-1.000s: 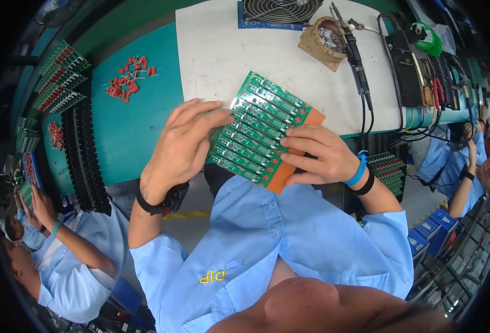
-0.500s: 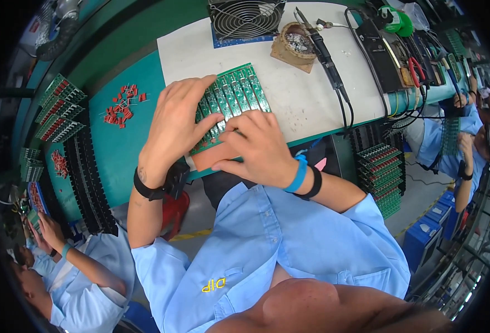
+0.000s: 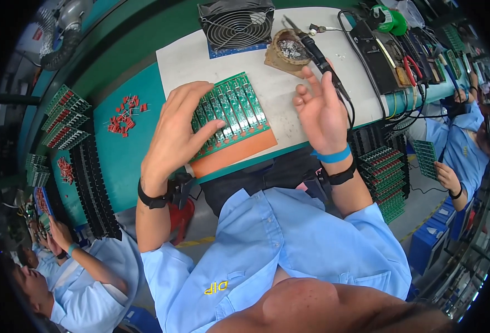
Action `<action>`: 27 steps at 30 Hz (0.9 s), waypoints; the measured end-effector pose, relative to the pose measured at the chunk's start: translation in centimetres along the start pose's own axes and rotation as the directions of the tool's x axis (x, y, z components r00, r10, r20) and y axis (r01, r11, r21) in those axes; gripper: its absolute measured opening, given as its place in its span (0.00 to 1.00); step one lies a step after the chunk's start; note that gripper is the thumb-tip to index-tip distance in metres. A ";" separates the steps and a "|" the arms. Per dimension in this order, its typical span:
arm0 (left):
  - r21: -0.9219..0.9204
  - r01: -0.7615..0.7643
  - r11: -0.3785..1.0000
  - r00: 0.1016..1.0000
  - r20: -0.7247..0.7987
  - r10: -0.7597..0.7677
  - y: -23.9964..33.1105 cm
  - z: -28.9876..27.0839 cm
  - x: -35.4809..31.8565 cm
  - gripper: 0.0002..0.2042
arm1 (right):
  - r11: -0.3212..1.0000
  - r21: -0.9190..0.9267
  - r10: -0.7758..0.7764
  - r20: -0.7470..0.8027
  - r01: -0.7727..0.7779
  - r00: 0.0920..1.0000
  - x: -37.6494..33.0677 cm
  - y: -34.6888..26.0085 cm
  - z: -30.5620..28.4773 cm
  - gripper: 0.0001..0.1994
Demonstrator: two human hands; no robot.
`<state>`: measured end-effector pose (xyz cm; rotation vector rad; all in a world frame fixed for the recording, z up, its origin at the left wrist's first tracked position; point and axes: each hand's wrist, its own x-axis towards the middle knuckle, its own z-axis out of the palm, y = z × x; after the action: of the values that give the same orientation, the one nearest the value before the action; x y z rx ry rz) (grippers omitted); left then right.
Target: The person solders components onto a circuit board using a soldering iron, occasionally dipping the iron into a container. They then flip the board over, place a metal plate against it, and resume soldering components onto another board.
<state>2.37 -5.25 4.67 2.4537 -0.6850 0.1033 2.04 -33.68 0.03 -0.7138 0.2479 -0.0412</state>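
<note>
A green circuit board panel (image 3: 235, 105), divided into several long strips, lies on the white sheet in front of me. My left hand (image 3: 173, 127) grips its left side, fingers over the far left part and thumb pressed on its face. Along the panel's near edge runs a flat orange-brown strip (image 3: 236, 154). To the right of the panel, my right hand (image 3: 325, 119) is raised with palm turned up and fingers apart, holding nothing. Just beyond its fingertips is a black soldering iron (image 3: 316, 54), slanting across a round brown pot (image 3: 290, 47) of silvery bits.
A black fan (image 3: 237, 28) stands at the back. Loose red components (image 3: 125, 116) lie on the green mat at left, near stacked boards (image 3: 64, 119) and a black rack (image 3: 92, 183). Tools and a green solder spool (image 3: 389, 21) sit far right; a board stack (image 3: 384, 180) is below. Co-workers sit both sides.
My right hand has left the panel's near edge, moved right toward the soldering iron and turned palm up. My left hand stays on the panel. A co-worker at right has shifted a board.
</note>
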 end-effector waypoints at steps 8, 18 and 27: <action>0.122 -0.021 0.992 0.999 -0.034 0.026 3.2 2.3 2.4 0.30 | 0.529 -0.691 -0.443 0.270 0.493 0.855 -2.5 -1.3 -5.4 0.23; 0.155 -0.007 0.988 1.000 -0.028 0.011 1.5 5.3 4.0 0.26 | 0.769 -0.345 -0.417 0.366 0.537 0.832 -2.3 -2.2 -5.3 0.21; 0.069 0.057 0.996 0.995 -0.080 -0.052 1.4 5.5 3.8 0.24 | 0.647 -0.697 -0.038 0.374 0.308 0.927 -1.6 -4.5 -5.0 0.20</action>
<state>4.51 -11.05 1.66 2.5194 -0.5894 0.2043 -0.50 -40.10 -0.34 -1.5689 -0.1575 -0.0022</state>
